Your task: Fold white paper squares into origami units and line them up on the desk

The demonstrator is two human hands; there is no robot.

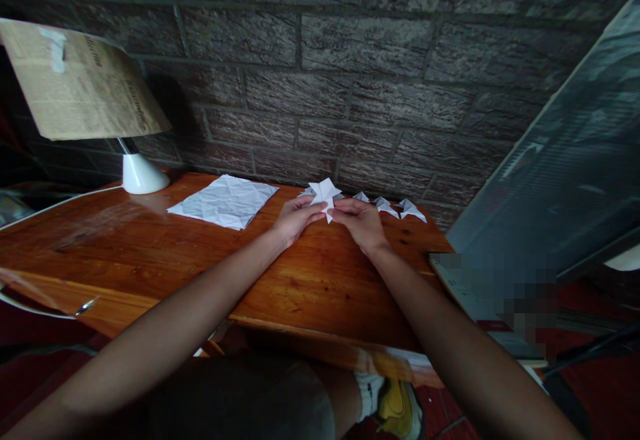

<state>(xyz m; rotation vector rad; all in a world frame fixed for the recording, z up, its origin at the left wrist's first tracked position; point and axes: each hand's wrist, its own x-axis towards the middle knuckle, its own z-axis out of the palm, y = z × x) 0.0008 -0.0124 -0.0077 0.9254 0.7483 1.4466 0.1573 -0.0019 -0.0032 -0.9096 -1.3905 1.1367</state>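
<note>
Between my two hands is a white folded paper star (325,191), raised above the back part of the wooden table. My left hand (296,219) pinches its lower left side between thumb and fingers. On the lower right, my right hand (361,222) grips it the same way, both thumbs close together near a point that hangs down. Behind the hands, along the wall, lie several more folded white paper pieces, one of them a pointed piece (413,210) at the right end. Others are partly hidden by the held star and my hands.
A stack of creased white paper sheets (225,201) lies on the table (300,287) left of my hands. Farther left stands a lamp (145,175) with a white base, its cord running left. A dark brick wall (340,87) rises behind; a large grey panel (565,153) leans at right.
</note>
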